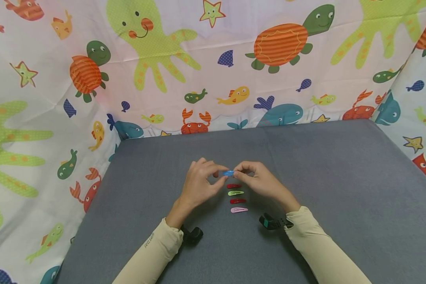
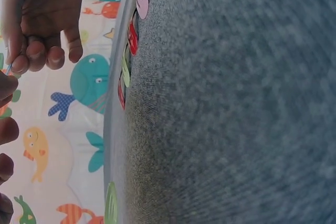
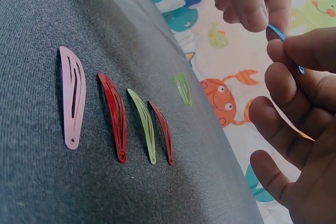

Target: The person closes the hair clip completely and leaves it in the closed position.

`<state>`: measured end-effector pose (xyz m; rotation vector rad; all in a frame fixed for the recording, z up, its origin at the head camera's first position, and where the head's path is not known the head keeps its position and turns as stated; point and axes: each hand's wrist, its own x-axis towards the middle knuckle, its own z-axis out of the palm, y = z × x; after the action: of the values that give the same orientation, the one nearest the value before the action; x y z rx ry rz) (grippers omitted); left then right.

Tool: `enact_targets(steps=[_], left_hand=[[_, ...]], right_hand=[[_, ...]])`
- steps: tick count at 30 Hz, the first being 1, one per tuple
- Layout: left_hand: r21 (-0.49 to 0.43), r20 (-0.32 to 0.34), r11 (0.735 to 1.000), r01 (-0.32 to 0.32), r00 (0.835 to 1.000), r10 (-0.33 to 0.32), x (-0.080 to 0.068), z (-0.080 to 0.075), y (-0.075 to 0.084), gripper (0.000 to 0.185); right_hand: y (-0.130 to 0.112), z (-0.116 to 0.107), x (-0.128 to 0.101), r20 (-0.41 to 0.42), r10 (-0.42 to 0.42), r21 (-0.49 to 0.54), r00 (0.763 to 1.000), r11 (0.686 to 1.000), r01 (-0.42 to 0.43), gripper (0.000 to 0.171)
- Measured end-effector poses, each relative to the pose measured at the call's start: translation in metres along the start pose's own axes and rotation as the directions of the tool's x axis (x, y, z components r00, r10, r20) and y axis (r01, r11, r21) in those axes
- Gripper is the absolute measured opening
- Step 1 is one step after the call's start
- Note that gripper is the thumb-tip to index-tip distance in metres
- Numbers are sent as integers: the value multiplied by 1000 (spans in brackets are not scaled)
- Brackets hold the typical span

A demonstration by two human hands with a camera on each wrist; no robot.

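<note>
Both hands hold a small blue hair clip (image 1: 228, 172) just above the grey table (image 1: 340, 177). My left hand (image 1: 220, 176) pinches its left end and my right hand (image 1: 238, 172) pinches its right end. The right wrist view shows the blue hair clip (image 3: 276, 31) between the left hand's fingers (image 3: 247, 3) and the right hand's fingers (image 3: 294, 51). Below the hands lie a red clip (image 1: 233, 185), a green clip (image 1: 236, 193), a second red clip (image 1: 238, 201) and a pink clip (image 1: 239, 210) in a row.
In the right wrist view a further green clip (image 3: 183, 88) lies beyond the row; the hands hide it in the head view. A sea-creature curtain (image 1: 213, 59) walls the table at the back and both sides. Wrist cameras (image 1: 271, 222) sit on both forearms.
</note>
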<state>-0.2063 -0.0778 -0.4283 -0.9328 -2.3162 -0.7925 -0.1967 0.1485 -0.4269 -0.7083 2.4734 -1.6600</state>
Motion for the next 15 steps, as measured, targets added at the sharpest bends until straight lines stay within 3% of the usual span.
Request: enact_targets(steps=[7, 11, 15], left_hand=[[16, -3, 1000, -7, 1000, 7, -1, 1, -3, 11], [29, 4, 1000, -3, 1000, 3, -1, 1, -3, 12], [31, 15, 1000, 3, 1000, -3, -1, 1, -3, 12]], right_hand=[[2, 1, 1, -71, -72, -75, 995, 995, 67, 9], [4, 1, 1, -146, -163, -163, 976, 977, 138, 9], [5, 2, 2, -170, -221, -214, 960, 960, 182, 11]])
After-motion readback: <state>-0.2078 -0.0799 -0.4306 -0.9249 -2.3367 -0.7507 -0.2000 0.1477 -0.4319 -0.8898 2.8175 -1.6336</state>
